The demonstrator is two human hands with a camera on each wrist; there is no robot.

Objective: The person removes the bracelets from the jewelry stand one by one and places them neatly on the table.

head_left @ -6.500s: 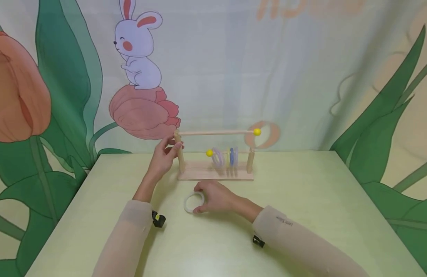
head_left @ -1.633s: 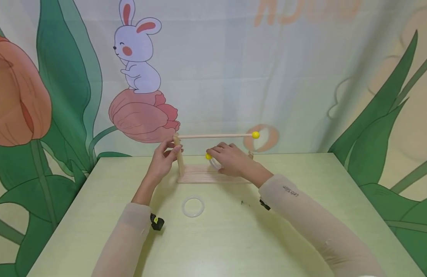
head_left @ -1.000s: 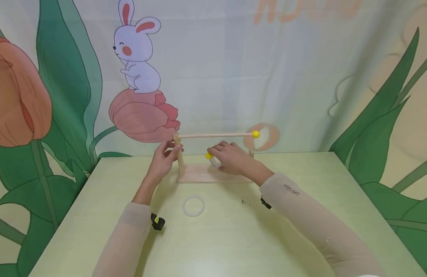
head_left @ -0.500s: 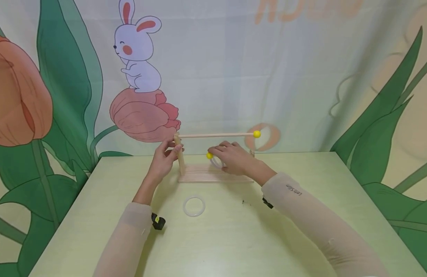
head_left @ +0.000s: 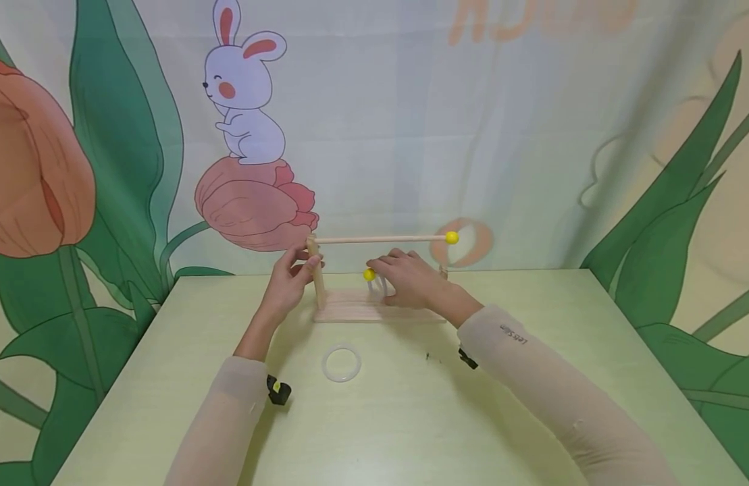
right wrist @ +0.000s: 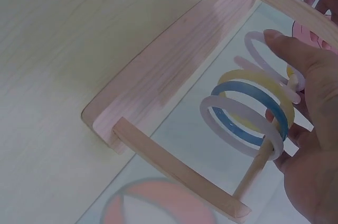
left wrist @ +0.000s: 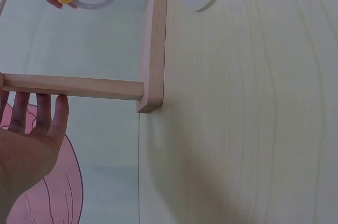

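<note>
A wooden stand [head_left: 350, 314] has an upper rod [head_left: 380, 239] and a lower rod [right wrist: 252, 174], both tipped with yellow knobs. My left hand [head_left: 284, 282] grips the stand's left post [left wrist: 79, 86] between thumb and fingers. By the lower knob [head_left: 369, 275], my right hand [head_left: 413, 280] pinches a pale purple ring [right wrist: 251, 47], its thumb against the rim. Further along the lower rod hang a yellow ring [right wrist: 253, 77], a blue ring [right wrist: 248, 89] and another pale purple ring [right wrist: 237, 104]. In the head view the right hand hides most of them.
A loose white ring [head_left: 324, 363] lies flat on the pale green table [head_left: 374, 432] in front of the stand. Small dark specks [head_left: 427, 356] mark the table right of it. Behind the stand hangs a printed cloth [head_left: 532, 169].
Since the earliest frame, my right hand has left the white ring on the table and reached the lower rod's rings. Lately the pinched ring has turned more edge-on. The left hand stays put.
</note>
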